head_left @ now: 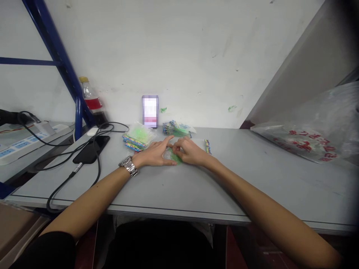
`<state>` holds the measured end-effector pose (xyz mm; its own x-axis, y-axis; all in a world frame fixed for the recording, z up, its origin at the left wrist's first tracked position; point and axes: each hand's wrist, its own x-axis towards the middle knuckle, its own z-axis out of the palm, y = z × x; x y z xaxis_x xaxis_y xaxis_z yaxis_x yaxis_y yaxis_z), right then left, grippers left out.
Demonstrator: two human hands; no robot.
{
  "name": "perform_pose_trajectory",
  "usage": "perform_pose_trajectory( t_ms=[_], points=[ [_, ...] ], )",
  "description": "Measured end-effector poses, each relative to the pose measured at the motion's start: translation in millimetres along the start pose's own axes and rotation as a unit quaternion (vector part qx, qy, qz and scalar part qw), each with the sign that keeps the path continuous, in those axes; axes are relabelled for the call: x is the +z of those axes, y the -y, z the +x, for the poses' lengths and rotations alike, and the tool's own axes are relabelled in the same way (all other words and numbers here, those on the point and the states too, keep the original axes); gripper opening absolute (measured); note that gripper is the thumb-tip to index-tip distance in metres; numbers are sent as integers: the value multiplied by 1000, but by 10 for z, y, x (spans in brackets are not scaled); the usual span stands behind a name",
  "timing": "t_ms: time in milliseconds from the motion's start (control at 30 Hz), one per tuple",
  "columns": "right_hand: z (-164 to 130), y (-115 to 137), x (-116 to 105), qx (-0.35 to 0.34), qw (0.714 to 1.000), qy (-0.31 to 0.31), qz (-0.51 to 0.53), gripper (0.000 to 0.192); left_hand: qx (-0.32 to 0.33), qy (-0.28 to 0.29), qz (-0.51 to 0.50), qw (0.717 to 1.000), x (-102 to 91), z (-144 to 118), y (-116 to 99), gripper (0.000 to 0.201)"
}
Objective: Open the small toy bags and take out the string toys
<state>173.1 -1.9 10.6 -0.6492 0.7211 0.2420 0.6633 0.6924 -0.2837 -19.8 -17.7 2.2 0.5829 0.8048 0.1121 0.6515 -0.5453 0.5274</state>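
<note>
Lying flat on the gray table (196, 186), a small clear bag with green bits (173, 155) sits between both hands. The left hand (154, 153) presses on its left side with fingers spread out. The right hand (189, 151) pinches its right edge with fingertips together.

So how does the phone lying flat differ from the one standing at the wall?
The flat phone lies on the table with a dark screen and a cable running beside it. The standing phone is propped upright against the wall, screen lit and no cable showing. The flat one sits nearer the left hand. Both are slim rectangles.
</note>
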Motion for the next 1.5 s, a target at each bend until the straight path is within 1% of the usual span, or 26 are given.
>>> perform_pose_trajectory(
  t_ms=[167,300,367,500,600,733,833,900,1000,1133,1233,1300,1367,1433,1500],
  points=[
    [-52,34,-96,5,999,33,-6,14,22,-6,-8,1000,8,6,24,104],
    [-58,66,-165,10,1000,27,10,15,17,-8,-11,1000,-2,4,0,102],
    [-56,63,-194,41,999,9,14,16,17,-5,-4,1000,-10,3,-22,101],
    [-59,13,-245,158,987,-26,-22,12,20,-6,2,1000,-22,-3,-53,100],
    [-75,-36,-285,209,976,-7,-53,9,14,-11,1,1000,-30,-13,-62,101],
    [-99,-57,-328,247,967,51,-41,17,11,-12,7,1000,-34,-20,-59,102],
    [-103,-51,-328,242,966,89,-10,19,16,-20,16,1000,-27,-16,-36,101],
    [-100,-57,-312,233,968,88,5,14,16,-25,19,999,-17,-10,-8,101],
    [-95,-79,-283,215,975,57,16,8,11,-34,15,999,6,-4,46,98],
    [-93,-87,-260,204,977,2,67,8,0,-66,-4,998,51,10,119,82],
    [-87,-65,-253,220,961,-32,166,8,-13,-111,-33,993,88,45,177,71],
    [-79,-50,-249,238,939,-51,244,6,-25,-152,-67,986,107,83,220,66],
    [-71,-41,-250,256,911,-72,316,5,-53,-194,-127,971,118,125,255,61],
    [-67,-38,-258,260,884,-96,377,9,-86,-205,-235,946,119,162,265,55],
    [-67,-38,-273,250,863,-115,423,11,-110,-204,-356,905,114,185,243,45]
  ],
)
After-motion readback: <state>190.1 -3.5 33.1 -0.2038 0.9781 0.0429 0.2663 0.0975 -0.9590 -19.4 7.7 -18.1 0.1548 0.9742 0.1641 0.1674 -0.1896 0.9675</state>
